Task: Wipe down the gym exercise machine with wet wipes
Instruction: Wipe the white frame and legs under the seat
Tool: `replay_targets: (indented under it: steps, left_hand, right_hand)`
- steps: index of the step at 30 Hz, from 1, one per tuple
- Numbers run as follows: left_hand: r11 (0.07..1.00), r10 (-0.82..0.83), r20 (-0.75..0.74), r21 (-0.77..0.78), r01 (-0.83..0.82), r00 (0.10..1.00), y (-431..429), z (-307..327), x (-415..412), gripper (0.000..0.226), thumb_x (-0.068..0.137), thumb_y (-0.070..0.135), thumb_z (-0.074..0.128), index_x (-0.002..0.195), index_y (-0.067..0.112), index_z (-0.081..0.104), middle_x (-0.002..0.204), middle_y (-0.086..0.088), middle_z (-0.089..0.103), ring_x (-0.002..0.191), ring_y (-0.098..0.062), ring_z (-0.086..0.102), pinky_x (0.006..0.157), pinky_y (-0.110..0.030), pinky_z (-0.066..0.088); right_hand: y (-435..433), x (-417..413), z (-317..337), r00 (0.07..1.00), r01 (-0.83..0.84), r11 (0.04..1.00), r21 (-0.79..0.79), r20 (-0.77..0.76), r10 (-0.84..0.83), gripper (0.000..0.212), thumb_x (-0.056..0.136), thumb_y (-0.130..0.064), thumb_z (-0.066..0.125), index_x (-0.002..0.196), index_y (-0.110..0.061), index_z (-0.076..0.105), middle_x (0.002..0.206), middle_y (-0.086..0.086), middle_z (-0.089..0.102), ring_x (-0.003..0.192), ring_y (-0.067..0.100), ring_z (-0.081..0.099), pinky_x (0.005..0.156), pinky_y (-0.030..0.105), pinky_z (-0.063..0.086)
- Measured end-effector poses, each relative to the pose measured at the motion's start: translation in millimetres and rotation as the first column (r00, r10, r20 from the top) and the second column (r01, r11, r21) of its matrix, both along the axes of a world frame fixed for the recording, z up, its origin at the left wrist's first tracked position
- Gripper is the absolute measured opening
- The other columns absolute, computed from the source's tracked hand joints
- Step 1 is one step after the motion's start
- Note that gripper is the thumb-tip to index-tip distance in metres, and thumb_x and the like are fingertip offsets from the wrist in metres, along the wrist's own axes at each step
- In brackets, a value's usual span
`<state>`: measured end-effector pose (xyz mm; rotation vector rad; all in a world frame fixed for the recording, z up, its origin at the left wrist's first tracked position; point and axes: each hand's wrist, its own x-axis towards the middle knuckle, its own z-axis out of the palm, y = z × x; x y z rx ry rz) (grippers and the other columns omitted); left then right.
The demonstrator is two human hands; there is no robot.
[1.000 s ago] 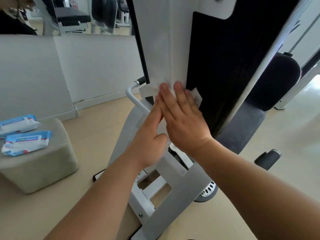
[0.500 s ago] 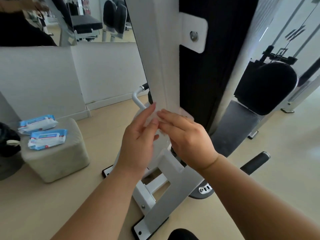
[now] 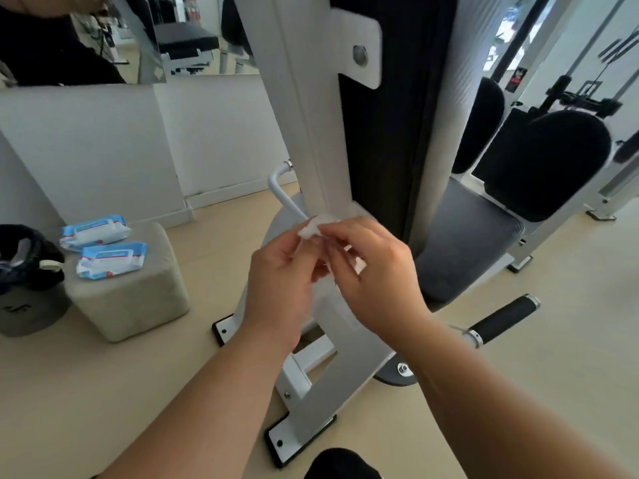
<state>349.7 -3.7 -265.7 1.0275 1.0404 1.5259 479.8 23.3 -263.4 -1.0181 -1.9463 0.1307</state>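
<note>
The gym machine's white upright column (image 3: 304, 115) rises in the middle, with a dark panel on its right and a grey seat (image 3: 463, 243) beyond. In front of its base, my left hand (image 3: 276, 285) and my right hand (image 3: 373, 271) meet, both pinching a crumpled white wet wipe (image 3: 316, 225) between their fingertips. The wipe is held off the machine, just below the column's lower end. Much of the wipe is hidden between my fingers.
Two blue-and-white wet wipe packs (image 3: 95, 233) (image 3: 110, 259) lie on a beige cushioned stool (image 3: 138, 299) at left. A dark bag (image 3: 24, 271) stands beside it. A black foam roller bar (image 3: 505, 318) sticks out at right. A wall mirror (image 3: 103, 39) is behind.
My hands came off the column, where they pressed the wipe flat, and drew back and down. The wipe is now bunched up between both hands.
</note>
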Motion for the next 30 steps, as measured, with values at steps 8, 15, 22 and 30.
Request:
replay_targets:
  steps: [8, 15, 22, 30]
  left_hand:
    - [0.971, 0.234, -0.046, 0.072, -0.23, 0.971, 60, 13, -45, 0.016, 0.093, 0.021, 0.07, 0.103, 0.034, 0.07, 0.093, 0.01, 0.074, 0.089, -0.015, 0.072, 0.081, -0.04, 0.06]
    - [0.855, 0.426, -0.122, 0.38, -0.354, 0.897, 94, 81, -77, 0.008, 0.094, 0.026, 0.072, 0.101, 0.023, 0.074, 0.095, 0.012, 0.069, 0.082, -0.009, 0.07, 0.074, -0.027, 0.059]
    - [0.872, 0.41, -0.011, 0.3, -0.388, 0.912, 108, 112, -73, 0.005, 0.09, 0.017, 0.073, 0.095, 0.017, 0.072, 0.09, 0.009, 0.07, 0.085, -0.008, 0.069, 0.078, -0.036, 0.062]
    - [0.836, 0.378, 0.07, 0.403, -0.373, 0.923, 95, 108, -62, 0.022, 0.09, 0.012, 0.074, 0.111, 0.012, 0.076, 0.11, 0.0, 0.071, 0.106, -0.014, 0.068, 0.09, -0.03, 0.059]
  right_hand:
    - [3, -34, 21, 0.928, 0.199, 0.958, 0.204, 0.275, -0.252, 0.048, 0.095, -0.016, 0.064, 0.142, -0.01, 0.059, 0.151, 0.01, 0.049, 0.143, 0.027, 0.042, 0.118, 0.035, 0.035]
    - [16, -78, 85, 0.842, 0.321, 0.939, 0.125, 0.416, -0.344, 0.089, 0.093, 0.001, 0.05, 0.164, -0.01, -0.001, 0.172, -0.003, -0.018, 0.159, 0.014, -0.002, 0.124, 0.039, 0.031]
    - [13, -86, 85, 0.891, 0.354, 0.926, 0.128, 0.254, -0.376, 0.082, 0.089, 0.012, 0.052, 0.162, -0.005, 0.019, 0.173, 0.002, 0.007, 0.153, -0.009, 0.001, 0.115, 0.001, 0.012]
    - [17, -81, 82, 0.94, 0.279, 0.956, 0.096, 0.176, -0.292, 0.082, 0.087, 0.014, 0.053, 0.16, -0.003, 0.022, 0.171, 0.003, 0.01, 0.158, 0.006, 0.008, 0.123, 0.014, 0.015]
